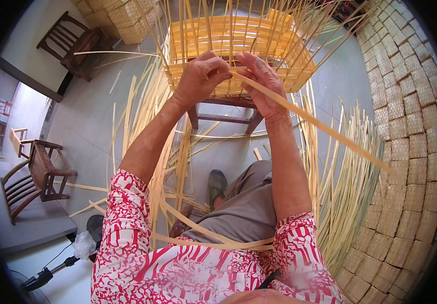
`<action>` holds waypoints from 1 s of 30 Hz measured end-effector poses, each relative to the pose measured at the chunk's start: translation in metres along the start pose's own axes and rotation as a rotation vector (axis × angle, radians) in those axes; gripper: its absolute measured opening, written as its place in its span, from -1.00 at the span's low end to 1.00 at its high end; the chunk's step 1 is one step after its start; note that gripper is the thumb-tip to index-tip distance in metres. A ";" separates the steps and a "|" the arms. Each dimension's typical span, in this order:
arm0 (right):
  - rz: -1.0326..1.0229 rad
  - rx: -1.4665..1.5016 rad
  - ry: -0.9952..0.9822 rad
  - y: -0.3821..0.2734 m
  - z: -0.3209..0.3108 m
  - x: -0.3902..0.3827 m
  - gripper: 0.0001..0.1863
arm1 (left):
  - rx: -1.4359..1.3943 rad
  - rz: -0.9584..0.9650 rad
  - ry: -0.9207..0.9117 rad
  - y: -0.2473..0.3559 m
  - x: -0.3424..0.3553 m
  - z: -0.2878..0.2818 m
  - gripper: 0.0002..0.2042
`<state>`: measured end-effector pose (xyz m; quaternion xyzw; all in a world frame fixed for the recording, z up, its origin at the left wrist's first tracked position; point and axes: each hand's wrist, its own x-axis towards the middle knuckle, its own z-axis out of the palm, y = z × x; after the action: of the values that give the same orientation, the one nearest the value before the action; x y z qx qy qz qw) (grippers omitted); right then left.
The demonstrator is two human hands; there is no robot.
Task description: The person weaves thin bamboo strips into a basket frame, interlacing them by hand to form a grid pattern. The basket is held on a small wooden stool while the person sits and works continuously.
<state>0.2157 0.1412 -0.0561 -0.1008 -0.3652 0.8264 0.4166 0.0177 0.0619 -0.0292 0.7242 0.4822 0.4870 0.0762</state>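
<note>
Grey floor (91, 101), basket (259, 36) on a wooden stool (221, 119), your left hand (201, 75) pinching the strip (319, 121) at the basket's near side, right hand (262, 83) alongside, grip unclear: lay it flat and snug.

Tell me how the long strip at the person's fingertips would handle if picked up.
The strip is probably springy rather than floppy: its free length juts out nearly straight beyond the right hand. It is likely light, being thin and narrow. It may bend without snapping, since similar strips curve across the lap.
</note>
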 end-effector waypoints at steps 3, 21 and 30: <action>-0.089 -0.335 -0.045 -0.003 0.040 -0.004 -0.38 | -0.061 -0.016 -0.048 -0.004 0.000 -0.004 -0.89; -0.058 0.502 0.571 0.027 0.028 -0.017 -0.80 | 0.045 -0.196 0.094 -0.018 0.012 0.026 -0.94; -0.203 -0.071 0.364 0.026 0.054 -0.034 -0.65 | 0.405 -0.079 0.096 -0.009 0.009 0.034 -0.85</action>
<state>0.1959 0.0779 -0.0400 -0.2257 -0.3212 0.7349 0.5531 0.0393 0.0854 -0.0461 0.6812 0.6015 0.4105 -0.0750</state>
